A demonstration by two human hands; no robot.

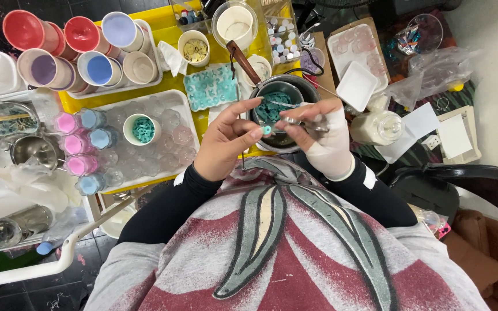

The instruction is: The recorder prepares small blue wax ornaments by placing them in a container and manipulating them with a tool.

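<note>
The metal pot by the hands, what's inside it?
The metal pot holds small teal pieces. The left hand and right hand cover its near side, so the rest is hidden.

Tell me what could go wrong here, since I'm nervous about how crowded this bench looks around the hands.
The small teal piece sits only between fingertips of the left hand; it could slip and drop into the metal pot of teal pieces below. The thin metal tool in the right hand points close to those fingertips and might prick them. The pot's wooden handle juts out among the cups; a knock could tip it.
</note>
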